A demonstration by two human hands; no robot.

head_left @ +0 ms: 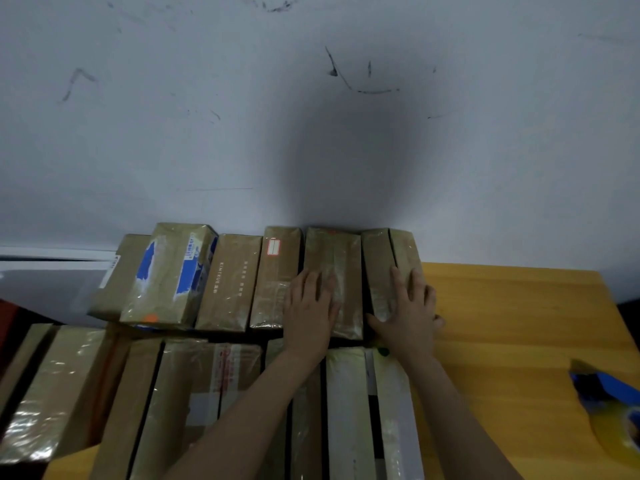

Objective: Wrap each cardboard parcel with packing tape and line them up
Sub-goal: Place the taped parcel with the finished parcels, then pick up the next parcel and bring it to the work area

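Several taped cardboard parcels stand side by side in a back row against the wall. My left hand point(311, 313) lies flat, fingers straight, on the parcel point(337, 258) near the row's right end. My right hand point(408, 313) rests flat on the last, rightmost parcel point(384, 258), thumb spread toward the left. A second row of taped parcels point(349, 410) lies in front, under my forearms. The tape dispenser point(609, 407), blue with a clear tape roll, sits at the right edge of the yellow table point(512, 323).
The white scuffed wall point(311, 133) rises directly behind the back row. More parcels point(59, 382) lie at the lower left, partly off the table. A parcel with blue print point(169, 275) sits tilted on the back row's left end.
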